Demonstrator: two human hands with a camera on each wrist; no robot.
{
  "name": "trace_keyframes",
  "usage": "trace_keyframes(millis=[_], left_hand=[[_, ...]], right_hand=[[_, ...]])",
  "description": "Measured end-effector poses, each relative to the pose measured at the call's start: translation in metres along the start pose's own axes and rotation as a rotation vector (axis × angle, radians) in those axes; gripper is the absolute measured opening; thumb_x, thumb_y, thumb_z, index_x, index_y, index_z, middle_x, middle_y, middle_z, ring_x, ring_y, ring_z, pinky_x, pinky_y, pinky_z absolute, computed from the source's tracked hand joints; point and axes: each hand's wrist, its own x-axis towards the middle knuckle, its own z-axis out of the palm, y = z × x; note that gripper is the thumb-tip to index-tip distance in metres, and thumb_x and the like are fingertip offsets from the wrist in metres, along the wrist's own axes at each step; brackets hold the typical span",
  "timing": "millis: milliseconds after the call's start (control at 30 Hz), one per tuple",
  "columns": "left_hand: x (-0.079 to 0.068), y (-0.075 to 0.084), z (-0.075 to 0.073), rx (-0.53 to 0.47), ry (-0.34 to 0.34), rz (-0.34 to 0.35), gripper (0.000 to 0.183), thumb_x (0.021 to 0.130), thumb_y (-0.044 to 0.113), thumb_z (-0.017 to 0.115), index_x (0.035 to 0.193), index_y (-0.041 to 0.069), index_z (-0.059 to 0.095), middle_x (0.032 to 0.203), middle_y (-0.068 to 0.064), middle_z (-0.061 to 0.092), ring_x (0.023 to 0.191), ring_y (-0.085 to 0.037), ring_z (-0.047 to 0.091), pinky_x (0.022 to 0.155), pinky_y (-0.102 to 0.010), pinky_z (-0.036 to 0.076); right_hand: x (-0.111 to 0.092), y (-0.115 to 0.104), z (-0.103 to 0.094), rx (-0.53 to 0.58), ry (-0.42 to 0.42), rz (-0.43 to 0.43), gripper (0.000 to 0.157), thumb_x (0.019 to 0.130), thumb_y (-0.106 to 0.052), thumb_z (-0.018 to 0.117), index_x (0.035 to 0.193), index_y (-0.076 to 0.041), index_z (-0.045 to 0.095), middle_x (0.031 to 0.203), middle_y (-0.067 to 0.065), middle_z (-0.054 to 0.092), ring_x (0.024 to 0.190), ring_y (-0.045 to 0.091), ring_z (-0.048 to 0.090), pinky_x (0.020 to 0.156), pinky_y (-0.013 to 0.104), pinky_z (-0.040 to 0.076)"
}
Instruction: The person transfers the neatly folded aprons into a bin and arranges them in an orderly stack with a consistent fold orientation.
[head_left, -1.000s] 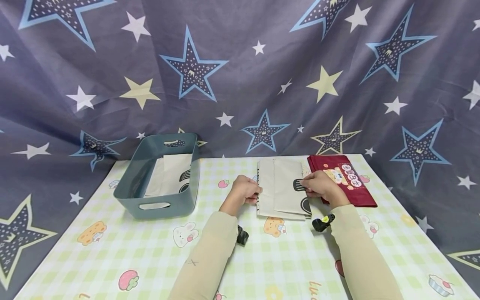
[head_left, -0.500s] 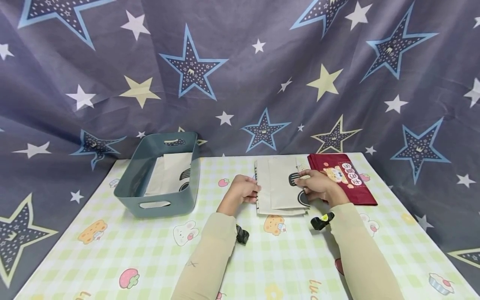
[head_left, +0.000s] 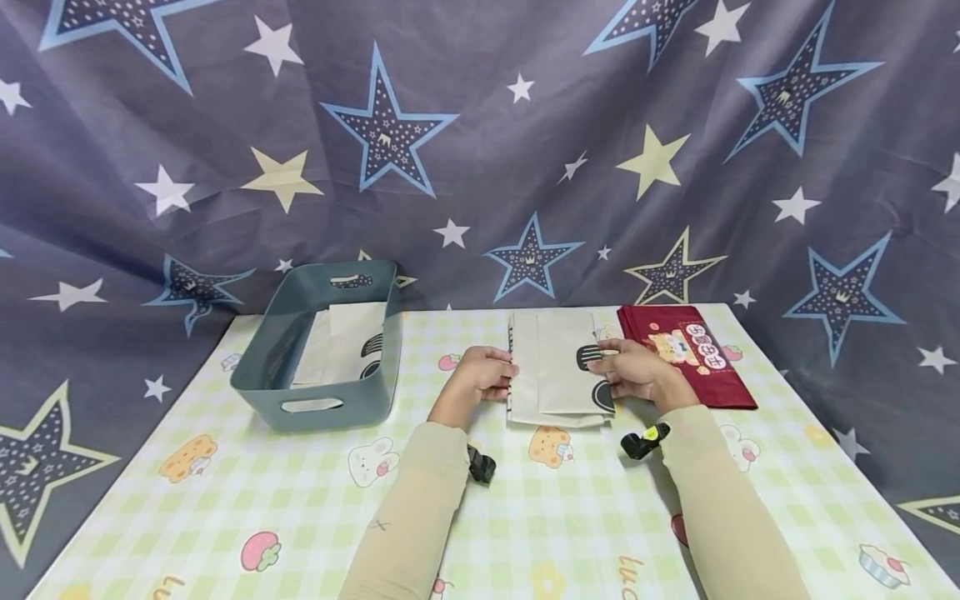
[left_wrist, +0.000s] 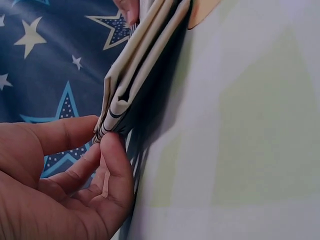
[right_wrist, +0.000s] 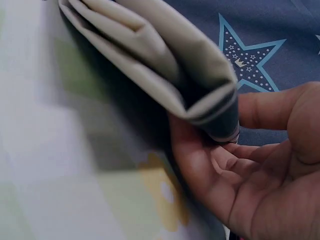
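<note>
A folded cream cloth (head_left: 566,367) with black spatula-like prints on its right part is held by both hands near the back of the table. My left hand (head_left: 482,372) pinches its left edge, where a row of black marks runs. On the opposite side my right hand (head_left: 636,372) grips the printed edge, thumb and fingers on either face. Several stacked layers of the cloth (left_wrist: 142,60) show in the left wrist view, with the left thumb and fingertips closed on the fold. In the right wrist view the right fingers reach under the folded end of the cloth (right_wrist: 165,55).
A folded dark red cloth (head_left: 720,379) with a cartoon bear print lies just right of the right hand. At the left stands a grey-green plastic basket (head_left: 322,408) holding another folded cream cloth (head_left: 341,346). A star-patterned curtain (head_left: 480,150) hangs behind the checked table (head_left: 300,500).
Both hands and the cream cloth between them have shifted slightly left, away from the red cloth. The basket and the red cloth stay in place.
</note>
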Motion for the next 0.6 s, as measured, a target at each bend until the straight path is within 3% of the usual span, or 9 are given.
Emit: trace_keyframes(millis=[267, 600], left_hand=[[-0.007, 0.007, -0.007, -0.110, -0.060, 0.016, 0.033, 0.092, 0.001, 0.072, 0.124, 0.002, 0.062, 0.079, -0.003, 0.062, 0.066, -0.012, 0.056, 0.056, -0.021, 0.052], [-0.013, 0.019, -0.012, -0.171, -0.065, 0.056, 0.029, 0.093, 0.004, 0.073, 0.120, 0.006, 0.064, 0.087, -0.004, 0.064, 0.070, -0.013, 0.057, 0.056, -0.021, 0.051]], right_hand=[[-0.004, -0.003, 0.001, 0.095, -0.047, -0.030, 0.079, 0.099, 0.001, 0.059, 0.162, -0.005, 0.012, 0.095, -0.001, 0.062, 0.061, 0.007, 0.041, 0.065, 0.031, 0.047], [-0.013, -0.018, 0.003, 0.100, -0.054, -0.101, 0.077, 0.099, -0.001, 0.061, 0.161, -0.007, 0.015, 0.111, 0.004, 0.050, 0.060, 0.005, 0.043, 0.061, 0.026, 0.039]])
